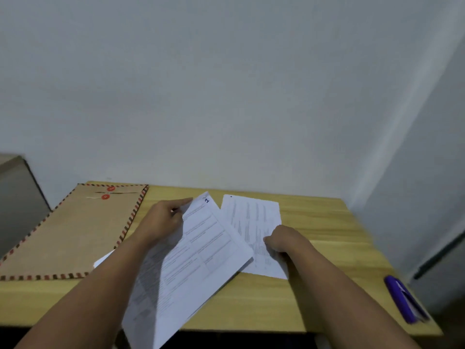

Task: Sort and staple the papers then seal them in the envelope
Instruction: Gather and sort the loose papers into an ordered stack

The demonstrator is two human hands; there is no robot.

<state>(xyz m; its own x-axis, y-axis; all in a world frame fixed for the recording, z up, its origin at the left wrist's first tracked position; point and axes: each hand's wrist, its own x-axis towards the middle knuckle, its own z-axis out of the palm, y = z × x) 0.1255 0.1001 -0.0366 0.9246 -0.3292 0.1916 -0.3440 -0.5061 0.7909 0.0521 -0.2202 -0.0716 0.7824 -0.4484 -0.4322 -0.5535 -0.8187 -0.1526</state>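
Note:
My left hand (163,220) grips the top edge of a printed sheet (201,250) marked with a blue "1", lifted and tilted over the wooden table (327,222). More printed paper (143,298) lies beneath it, reaching past the table's front edge. My right hand (281,241) rests with curled fingers on a second printed sheet (254,217) that lies flat on the table; whether it pinches that sheet is unclear. A brown string-tie envelope (75,230) with a striped border lies flat at the left. A purple stapler (405,298) sits at the table's right front corner.
A pale wall rises directly behind the table. A grey box-like object (17,197) stands off the table's left side. A white corner (104,259) of paper peeks out beside the envelope's lower right edge.

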